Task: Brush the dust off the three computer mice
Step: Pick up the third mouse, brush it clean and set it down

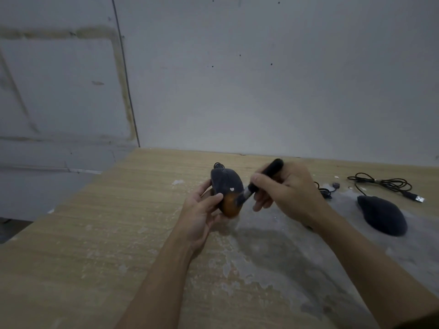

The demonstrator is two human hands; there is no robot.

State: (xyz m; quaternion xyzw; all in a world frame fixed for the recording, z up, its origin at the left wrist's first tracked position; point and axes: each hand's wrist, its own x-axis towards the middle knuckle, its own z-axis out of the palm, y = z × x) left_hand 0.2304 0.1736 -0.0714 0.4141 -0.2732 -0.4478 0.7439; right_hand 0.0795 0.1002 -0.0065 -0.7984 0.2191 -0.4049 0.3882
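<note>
Left hand [202,210] clamped on dusty mouse [226,191], lifted above counter [107,233]; right hand [282,188] closed around brush [259,184], bristles touching shell. Risk: loosened dust drifting onto second mouse [382,218] nearby.

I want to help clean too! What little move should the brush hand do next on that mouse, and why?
Probably sweep the brush down over the orange end of the held mouse. The right hand has the bristles touching there, the left hand holds it up, and the grey part looks dusty.
</note>
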